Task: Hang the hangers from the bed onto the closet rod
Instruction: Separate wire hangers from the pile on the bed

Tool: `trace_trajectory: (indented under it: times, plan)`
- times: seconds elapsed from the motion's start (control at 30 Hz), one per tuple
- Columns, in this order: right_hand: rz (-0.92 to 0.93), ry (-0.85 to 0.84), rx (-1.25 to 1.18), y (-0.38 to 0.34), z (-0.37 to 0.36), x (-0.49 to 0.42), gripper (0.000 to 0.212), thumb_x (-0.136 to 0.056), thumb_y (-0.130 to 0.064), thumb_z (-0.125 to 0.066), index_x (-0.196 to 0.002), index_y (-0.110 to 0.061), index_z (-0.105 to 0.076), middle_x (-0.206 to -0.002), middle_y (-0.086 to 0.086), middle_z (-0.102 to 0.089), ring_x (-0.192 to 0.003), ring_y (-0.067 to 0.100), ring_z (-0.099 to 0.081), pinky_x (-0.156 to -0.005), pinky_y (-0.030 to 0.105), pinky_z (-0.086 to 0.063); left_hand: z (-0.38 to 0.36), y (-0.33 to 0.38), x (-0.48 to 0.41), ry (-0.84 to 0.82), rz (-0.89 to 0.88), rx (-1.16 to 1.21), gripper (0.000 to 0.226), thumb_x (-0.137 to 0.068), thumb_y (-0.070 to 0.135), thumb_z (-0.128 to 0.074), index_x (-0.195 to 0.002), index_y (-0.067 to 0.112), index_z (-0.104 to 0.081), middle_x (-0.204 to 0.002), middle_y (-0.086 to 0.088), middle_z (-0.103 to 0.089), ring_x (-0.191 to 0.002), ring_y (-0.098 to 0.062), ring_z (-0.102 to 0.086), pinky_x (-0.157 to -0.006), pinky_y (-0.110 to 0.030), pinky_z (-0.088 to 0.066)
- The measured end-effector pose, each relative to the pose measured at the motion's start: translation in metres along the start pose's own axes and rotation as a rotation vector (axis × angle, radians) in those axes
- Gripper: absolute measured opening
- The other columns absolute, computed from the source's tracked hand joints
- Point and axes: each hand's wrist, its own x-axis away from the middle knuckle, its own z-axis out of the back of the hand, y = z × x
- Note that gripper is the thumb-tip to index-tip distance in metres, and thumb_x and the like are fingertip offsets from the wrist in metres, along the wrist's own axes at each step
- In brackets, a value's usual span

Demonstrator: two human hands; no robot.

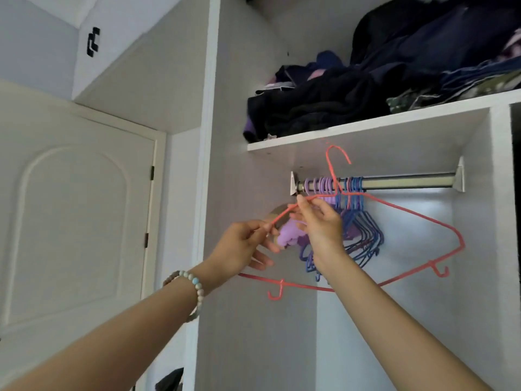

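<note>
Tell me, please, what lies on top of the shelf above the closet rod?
A heap of dark clothes on the shelf; whatever lies behind the heap is hidden.

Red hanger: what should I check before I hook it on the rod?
1. Left hand holds the red hanger: ok.
2. Right hand pinches it too: ok.
3. Hook raised above the rod: ok.
4. Bare rod right of the blue hangers: ok.
5. Clear of the purple hangers: cannot tell.
6. Hook resting on the rod: not ok, not yet.
</note>
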Motion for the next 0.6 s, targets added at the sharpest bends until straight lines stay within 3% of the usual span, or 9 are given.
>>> trace_trajectory:
  times: [0.07, 0.13, 0.23, 0.47, 0.6]
  plan:
    - [0.005, 0.072, 0.044, 0.007, 0.022, -0.019, 0.015, -0.085, -0.018, -0.067, -0.091, -0.009, -0.057, -0.085, 0.014, -0.07, -0.061, 0.012, -0.066, -0.065, 0.027, -0.053, -0.032, -0.002, -0.02, 0.004, 0.013, 0.037, 0.026, -0.101, 0.022, -0.037, -0.1, 0.007, -0.057, -0.073, -0.004, -0.065, -0.046, -0.013, -0.061, -0.046, -0.023, -0.051]
    - [-0.002, 0.119, 0.055, 0.01, 0.041, -0.032, 0.022, -0.085, -0.018, -0.068, -0.098, -0.008, -0.054, -0.079, 0.008, -0.069, -0.064, 0.015, -0.066, -0.07, 0.032, -0.053, -0.061, -0.004, -0.036, -0.002, 0.029, 0.072, 0.024, -0.101, 0.024, -0.037, -0.094, 0.01, -0.056, -0.072, -0.004, -0.064, -0.043, -0.013, -0.061, -0.043, -0.022, -0.049]
    - [0.006, 0.168, 0.065, 0.015, 0.062, -0.054, 0.023, -0.086, -0.018, -0.066, -0.103, -0.006, -0.055, -0.072, 0.001, -0.067, -0.064, 0.016, -0.065, -0.069, 0.032, -0.053, -0.096, -0.005, -0.058, 0.003, 0.046, 0.12, 0.024, -0.101, 0.02, -0.033, -0.09, 0.013, -0.054, -0.069, -0.005, -0.062, -0.039, -0.012, -0.059, -0.039, -0.021, -0.049]
    - [-0.069, 0.252, 0.005, 0.028, 0.088, -0.097, 0.018, -0.091, -0.013, -0.06, -0.107, -0.005, -0.06, -0.074, -0.001, -0.065, -0.066, 0.016, -0.062, -0.067, 0.029, -0.053, -0.139, -0.012, -0.099, 0.002, 0.07, 0.183, 0.024, -0.102, 0.02, -0.032, -0.105, 0.007, -0.052, -0.07, -0.006, -0.062, -0.039, -0.008, -0.059, -0.042, -0.021, -0.052]
    - [-0.12, 0.304, -0.03, 0.035, 0.099, -0.117, 0.022, -0.091, -0.011, -0.059, -0.111, -0.002, -0.06, -0.094, 0.013, -0.068, -0.076, 0.024, -0.065, -0.069, 0.033, -0.056, -0.147, -0.018, -0.112, -0.065, 0.072, 0.149, 0.021, -0.102, 0.019, -0.031, -0.105, 0.01, -0.049, -0.074, -0.002, -0.063, -0.051, -0.008, -0.06, -0.052, -0.02, -0.052]
